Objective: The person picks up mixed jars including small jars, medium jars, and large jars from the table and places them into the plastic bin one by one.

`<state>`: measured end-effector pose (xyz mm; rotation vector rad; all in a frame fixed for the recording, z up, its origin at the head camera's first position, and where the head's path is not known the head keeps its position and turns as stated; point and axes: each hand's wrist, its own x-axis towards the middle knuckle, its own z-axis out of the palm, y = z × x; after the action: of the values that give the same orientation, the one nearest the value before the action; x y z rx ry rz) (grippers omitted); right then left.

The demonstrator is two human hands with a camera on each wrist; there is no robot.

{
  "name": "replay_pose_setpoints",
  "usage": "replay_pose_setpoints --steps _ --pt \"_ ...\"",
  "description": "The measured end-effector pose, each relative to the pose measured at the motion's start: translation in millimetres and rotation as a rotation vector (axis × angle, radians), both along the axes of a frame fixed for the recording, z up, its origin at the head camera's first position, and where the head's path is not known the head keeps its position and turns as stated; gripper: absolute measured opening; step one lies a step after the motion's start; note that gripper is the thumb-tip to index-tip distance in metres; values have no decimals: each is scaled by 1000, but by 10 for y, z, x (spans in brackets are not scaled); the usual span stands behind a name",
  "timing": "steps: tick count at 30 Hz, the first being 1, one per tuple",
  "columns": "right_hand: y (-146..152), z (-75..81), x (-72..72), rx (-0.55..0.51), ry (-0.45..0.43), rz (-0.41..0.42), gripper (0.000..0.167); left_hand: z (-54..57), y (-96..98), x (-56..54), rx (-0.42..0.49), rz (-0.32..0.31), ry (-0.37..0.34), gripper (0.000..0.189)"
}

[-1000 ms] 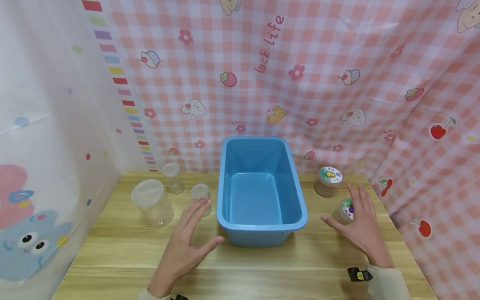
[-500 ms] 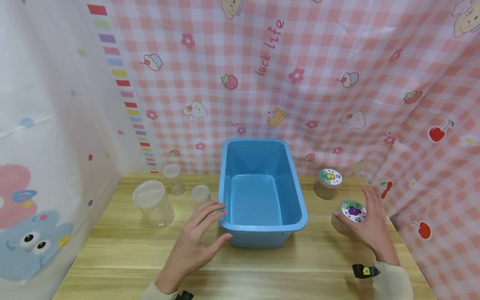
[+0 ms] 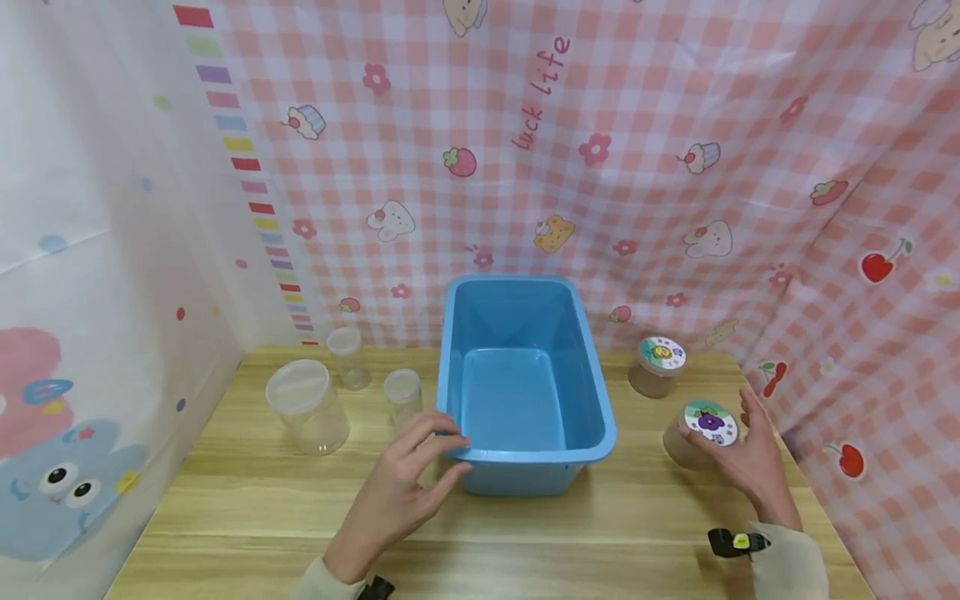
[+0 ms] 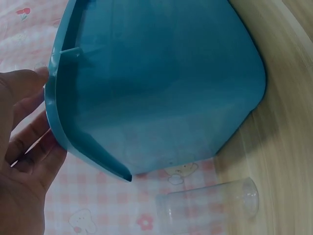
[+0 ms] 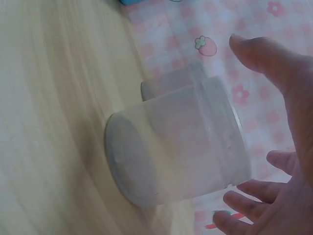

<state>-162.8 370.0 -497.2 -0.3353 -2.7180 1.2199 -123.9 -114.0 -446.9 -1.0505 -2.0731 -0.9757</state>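
At the middle of the table stands a blue plastic bin point(image 3: 510, 400), its inside bare. My left hand point(image 3: 397, 492) is at its near left corner, fingers bent over the rim and thumb lower in front. In the left wrist view, that hand's thumb and fingertips lie right along the bin's rim point(image 4: 56, 112). On the right, a clear plastic jar point(image 3: 684, 446) has a round lid with a purple flower. My right hand point(image 3: 753, 471) is spread round it, thumb over the lid's left side. In the right wrist view, thumb and fingers stand wide about the jar point(image 5: 181, 142).
Behind it is a second jar point(image 3: 654, 375) with a yellow flower on its lid. To the left of the bin stand a wide clear jar point(image 3: 315, 417), a narrow clear jar point(image 3: 352, 367) and a small clear jar point(image 3: 405, 400). A pink checked cloth point(image 3: 637, 108) hangs at the back.
My left hand has moved right, from in front of the small clear jar to the bin's rim. My right hand has shifted right and down, uncovering the purple-flower lid.
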Motion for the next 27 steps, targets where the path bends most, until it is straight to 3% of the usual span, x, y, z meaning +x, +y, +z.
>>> replay_pose_setpoints --steps 8,14,27 --pt "24 -138 -5 -83 -96 -23 117 -30 13 -9 -42 55 -2 25" --pt "-6 -207 4 -130 -96 -86 107 -47 22 -16 -32 60 -24 26" --pt "-42 -226 -11 -131 -102 -101 106 -70 16 -53 4 35 -61 20"
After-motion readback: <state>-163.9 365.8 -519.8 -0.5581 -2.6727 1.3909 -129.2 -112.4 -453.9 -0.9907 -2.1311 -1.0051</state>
